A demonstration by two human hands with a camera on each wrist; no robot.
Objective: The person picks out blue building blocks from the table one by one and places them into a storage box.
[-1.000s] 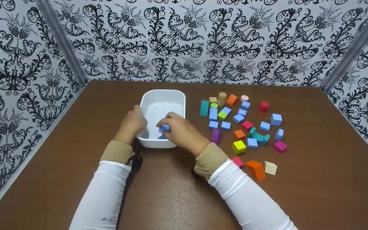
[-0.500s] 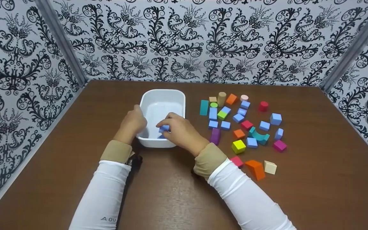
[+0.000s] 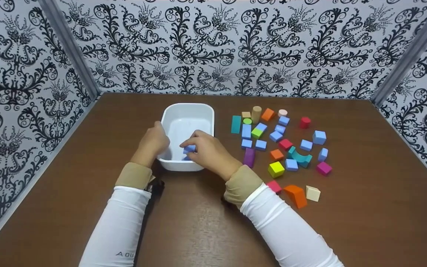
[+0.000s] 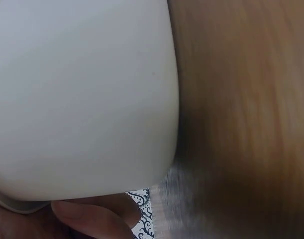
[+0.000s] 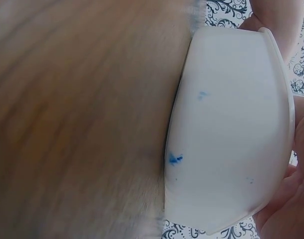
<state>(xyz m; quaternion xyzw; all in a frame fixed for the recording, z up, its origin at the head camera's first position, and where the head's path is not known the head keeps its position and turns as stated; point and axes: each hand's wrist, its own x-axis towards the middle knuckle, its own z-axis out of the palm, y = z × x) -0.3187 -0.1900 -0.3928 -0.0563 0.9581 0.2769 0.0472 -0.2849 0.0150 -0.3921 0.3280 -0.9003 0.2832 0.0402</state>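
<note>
The left hand (image 3: 155,140) grips the left rim of a white tub (image 3: 187,166), while the right hand (image 3: 209,150) reaches in over its right side and pinches a blue block (image 3: 189,149) inside, near the front wall. Just right of the tub, assorted blocks lie across the brown table (image 3: 198,230): a teal slab (image 3: 236,124), a purple block (image 3: 249,157), a yellow cube (image 3: 276,169) and, farthest forward, an orange block (image 3: 295,196). Patterned walls (image 3: 206,40) stand behind.

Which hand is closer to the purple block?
Right. The right hand is over the white tub's right rim, left of the purple block; the left hand is farther away, at the tub's left rim.
</note>
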